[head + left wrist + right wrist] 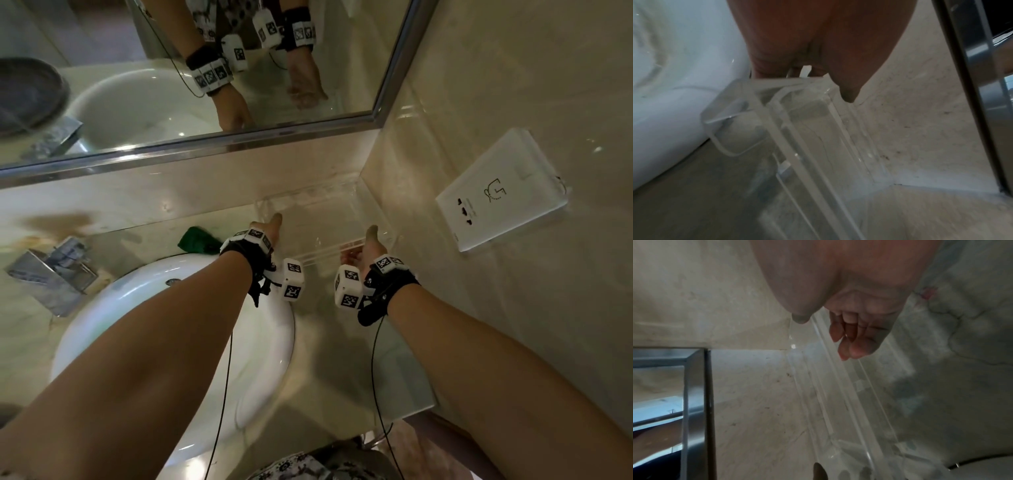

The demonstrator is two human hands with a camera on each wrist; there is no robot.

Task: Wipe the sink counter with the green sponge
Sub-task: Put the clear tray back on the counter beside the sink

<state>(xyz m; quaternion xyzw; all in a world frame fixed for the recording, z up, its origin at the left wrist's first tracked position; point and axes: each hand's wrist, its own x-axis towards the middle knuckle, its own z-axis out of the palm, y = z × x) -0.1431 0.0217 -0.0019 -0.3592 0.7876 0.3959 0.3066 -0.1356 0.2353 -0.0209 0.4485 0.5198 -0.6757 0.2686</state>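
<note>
The green sponge (197, 240) lies crumpled on the counter (329, 342) behind the white sink (171, 308), just left of my left wrist; no hand touches it. A clear acrylic tray (318, 219) sits in the counter's back right corner. My left hand (270, 228) grips its left end, thumb (849, 91) over the rim and the fingers hidden under it. My right hand (366, 246) grips the right end, thumb (799, 319) on one side of the wall and curled fingers (849, 344) on the other. The tray (807, 138) looks empty.
A chrome faucet (51, 274) stands left of the basin. The framed mirror (205, 68) runs along the back wall. A white socket plate (496, 192) sits on the right wall. The counter's front edge is close to my body.
</note>
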